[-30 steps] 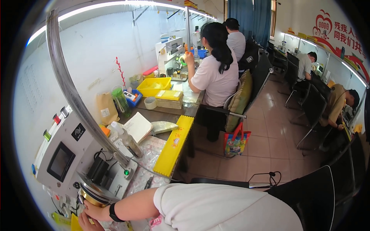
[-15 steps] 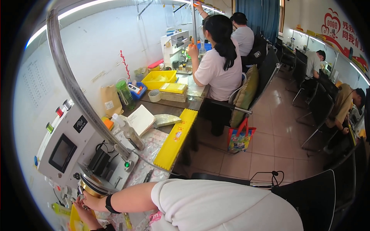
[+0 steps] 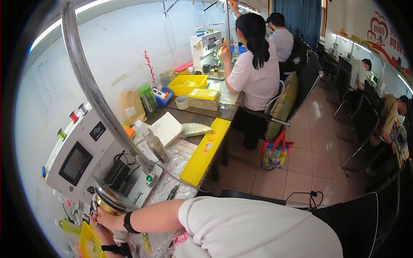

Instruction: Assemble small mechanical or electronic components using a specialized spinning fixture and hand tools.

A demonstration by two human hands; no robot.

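Observation:
Both my hands are close together at the lower left, beside a round brass-coloured disc (image 3: 107,205) on the front of a white bench machine (image 3: 79,161). My right hand (image 3: 105,218) comes in on a bare forearm with a black wristband. Its fingers are curled in at the disc's edge, by a small metallic part (image 3: 93,208). Just below it, my left hand (image 3: 97,227) has its fingers bent up against the right one. Whatever the fingers pinch is too small and covered to name. Under the left wrist stands a yellow bin (image 3: 87,239) with pale contents.
A metal post (image 3: 101,101) rises beside the machine. On the bench lie a spray bottle (image 3: 152,144), an open notebook (image 3: 166,128), a black pen-like tool (image 3: 173,192) and a long yellow strip (image 3: 205,150). A co-worker (image 3: 257,75) sits further along; black chairs stand behind.
The view has shifted, so the scene sits a little further right. More of my left forearm and the yellow bin shows. Both hands stay at the brass disc.

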